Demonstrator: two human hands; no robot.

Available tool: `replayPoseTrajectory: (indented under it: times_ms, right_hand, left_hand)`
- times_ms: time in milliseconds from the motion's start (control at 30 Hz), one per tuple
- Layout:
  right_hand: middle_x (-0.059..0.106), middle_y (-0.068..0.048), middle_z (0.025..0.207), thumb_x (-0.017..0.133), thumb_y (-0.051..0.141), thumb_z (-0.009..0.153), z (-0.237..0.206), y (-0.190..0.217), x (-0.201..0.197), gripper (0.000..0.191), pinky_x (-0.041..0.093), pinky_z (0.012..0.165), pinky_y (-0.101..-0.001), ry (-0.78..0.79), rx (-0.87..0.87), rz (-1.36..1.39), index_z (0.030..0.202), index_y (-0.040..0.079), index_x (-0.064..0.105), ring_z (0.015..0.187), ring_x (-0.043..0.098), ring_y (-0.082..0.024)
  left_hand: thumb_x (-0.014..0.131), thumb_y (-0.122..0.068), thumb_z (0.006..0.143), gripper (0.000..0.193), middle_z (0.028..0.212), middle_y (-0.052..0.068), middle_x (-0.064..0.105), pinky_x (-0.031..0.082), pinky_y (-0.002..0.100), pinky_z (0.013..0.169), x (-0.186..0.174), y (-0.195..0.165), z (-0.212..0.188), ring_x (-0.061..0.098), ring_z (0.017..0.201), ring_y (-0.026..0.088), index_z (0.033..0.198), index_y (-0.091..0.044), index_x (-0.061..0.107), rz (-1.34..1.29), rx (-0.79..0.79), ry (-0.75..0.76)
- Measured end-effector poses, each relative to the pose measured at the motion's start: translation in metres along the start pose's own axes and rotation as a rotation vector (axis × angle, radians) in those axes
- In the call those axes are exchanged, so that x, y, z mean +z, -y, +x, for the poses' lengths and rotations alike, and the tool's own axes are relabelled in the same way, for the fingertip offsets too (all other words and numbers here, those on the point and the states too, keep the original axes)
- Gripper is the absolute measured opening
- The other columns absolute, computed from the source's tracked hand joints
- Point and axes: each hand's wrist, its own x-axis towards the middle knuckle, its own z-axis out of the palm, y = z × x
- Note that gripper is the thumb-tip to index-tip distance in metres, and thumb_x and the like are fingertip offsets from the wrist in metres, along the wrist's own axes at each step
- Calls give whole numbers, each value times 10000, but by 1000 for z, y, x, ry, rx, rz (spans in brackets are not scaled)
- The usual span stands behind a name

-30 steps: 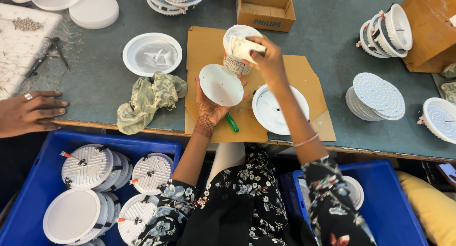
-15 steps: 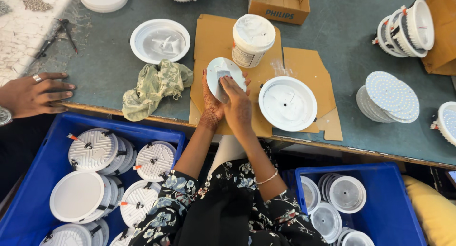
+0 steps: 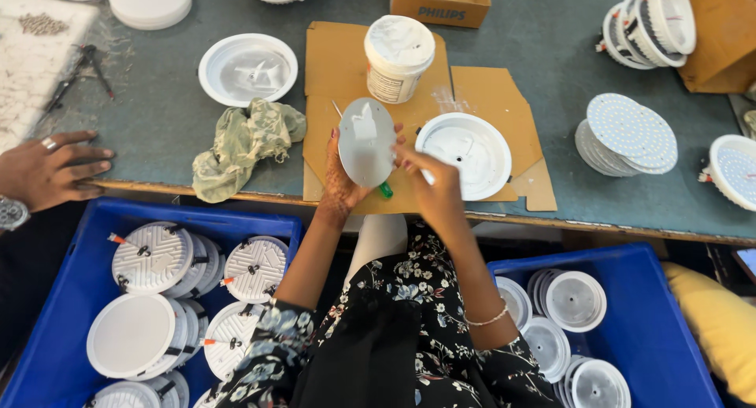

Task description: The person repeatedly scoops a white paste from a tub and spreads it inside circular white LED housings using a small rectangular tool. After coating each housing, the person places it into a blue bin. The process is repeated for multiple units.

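My left hand (image 3: 340, 179) holds a round grey-white disc (image 3: 367, 142) upright over a brown cardboard sheet (image 3: 339, 69). My right hand (image 3: 429, 183) touches the disc's right edge, fingers closed on a small white applicator smeared with paste. A green-tipped tool (image 3: 385, 190) pokes out below the disc. A white tub of paste (image 3: 398, 57) stands on the cardboard behind. A white round lamp housing (image 3: 463, 156) lies face up to the right.
Another person's hand (image 3: 47, 172) rests on the table edge at left. A green rag (image 3: 240, 144) and another housing (image 3: 247, 68) lie left of the cardboard. LED plates (image 3: 626, 132) stack at right. Blue crates (image 3: 87, 242) (image 3: 654, 321) hold lamp parts.
My right hand came back from the tub to the disc. The disc has been tilted upright, and both hands sit lower and nearer the table edge.
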Motion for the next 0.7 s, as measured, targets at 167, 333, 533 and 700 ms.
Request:
replayPoseTrajectory:
  times_ms: [167, 333, 533, 700]
  right_hand:
    - [750, -78, 1180, 566, 45, 1038, 2, 20, -30, 302, 543, 959, -273, -163, -57, 200, 1313, -27, 668, 1068, 691, -115]
    - [750, -85, 1099, 599, 3, 998, -12, 41, -32, 299, 538, 916, -261, -203, 24, 253, 1280, -24, 694, 988, 690, -117]
    - [721, -92, 1158, 619, -67, 968, -36, 56, -29, 275, 549, 929, -270, -339, 1, 255, 1223, -23, 714, 1036, 702, -136]
    - [725, -77, 1121, 594, -65, 949, -65, 62, -19, 324, 566, 781, -259, -372, 14, 153, 1243, -8, 716, 904, 697, -121]
  left_hand:
    - [609, -594, 983, 855, 1487, 199, 531, 485, 500, 1125, 40, 13, -22, 545, 1395, 340, 1577, -32, 359, 229, -46, 22]
    - [592, -547, 976, 764, 1462, 87, 528, 475, 383, 1050, 71, 27, -34, 509, 1360, 223, 1564, -110, 374, 486, -62, -83]
    - [605, -533, 953, 715, 1470, 5, 461, 449, 296, 1006, 81, 51, -38, 460, 1342, 145, 1530, -183, 370, 616, -115, -137]
    - [623, -535, 991, 732, 1368, 109, 460, 439, 323, 1039, 89, 64, -45, 455, 1253, 204, 1571, -157, 382, 424, -109, -187]
